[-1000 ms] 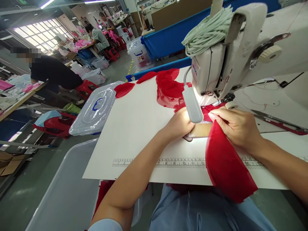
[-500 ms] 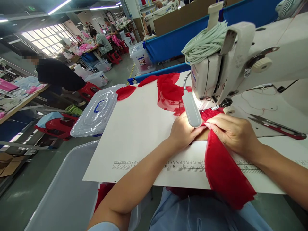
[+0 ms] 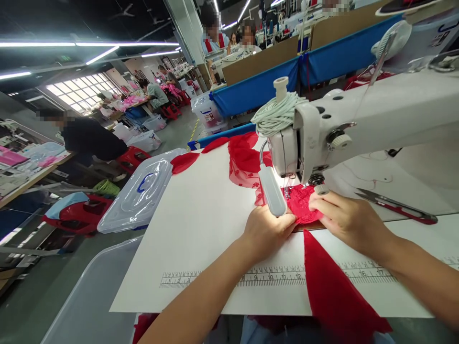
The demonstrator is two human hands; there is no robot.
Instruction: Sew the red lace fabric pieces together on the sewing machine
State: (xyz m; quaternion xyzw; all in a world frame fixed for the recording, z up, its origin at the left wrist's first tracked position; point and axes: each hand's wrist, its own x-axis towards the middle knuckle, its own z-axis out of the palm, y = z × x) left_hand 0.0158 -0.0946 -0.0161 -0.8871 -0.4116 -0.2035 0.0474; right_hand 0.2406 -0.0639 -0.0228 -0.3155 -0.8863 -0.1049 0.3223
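Red lace fabric lies on the sewing machine bed, beneath the needle area of the white sewing machine. My left hand grips the lace's near left edge, its thumb showing and its other fingers partly hidden behind a small grey lamp. At the right edge, my right hand pinches the same lace between curled fingers. A plain red cloth panel drapes over the table's near edge, below both hands. More sheer red pieces trail across the table behind my left hand.
Thread snips lie to the right of my right hand. A printed ruler runs along the white table. Clear plastic bins stand at the left, with a red stool beyond. Several people work farther back.
My right hand has moved apart from my left, and the lace now lies spread between them. The red panel sits apart below the hands. The view has tilted upward.
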